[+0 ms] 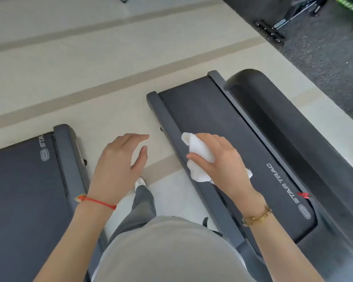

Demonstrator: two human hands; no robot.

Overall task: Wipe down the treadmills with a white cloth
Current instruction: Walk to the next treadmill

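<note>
Two dark treadmills lie side by side, seen from above. The right treadmill (222, 127) has a black belt marked STAR TRAC and a grey left side rail (171, 127). My right hand (220, 159) grips a crumpled white cloth (200, 157) over that rail and the belt's edge; whether the cloth touches the rail I cannot tell. The left treadmill (22, 180) shows its belt and right side rail (67, 155). My left hand (118, 165) hovers with relaxed fingers over the floor gap between the two machines, holding nothing.
I stand in the pale floor gap (167, 192) between the treadmills, one foot (140, 183) visible below. A black handrail (293, 127) runs along the right treadmill's far side. Dark rubber flooring with equipment (273, 29) lies at the top right.
</note>
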